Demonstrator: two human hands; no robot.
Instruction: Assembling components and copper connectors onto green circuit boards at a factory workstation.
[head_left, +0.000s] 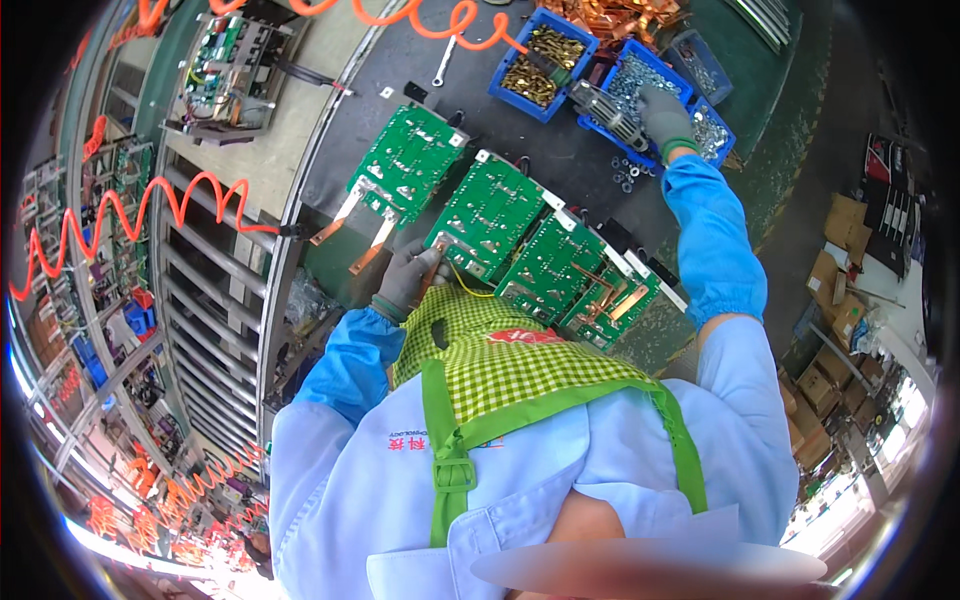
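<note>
Left grip [406,277] holds copper strip [429,277], its long axis slanting up-right.

Circuit boards [488,212] in row on bench [545,150]; behind them, wrench [444,62] left, screw bin [514,102] middle, washer bin [664,61] right.

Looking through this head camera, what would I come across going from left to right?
Metal rollers → leftmost board of the four-board green row → blue bin of brass-coloured bolts → right gloved hand → cardboard boxes.
</note>
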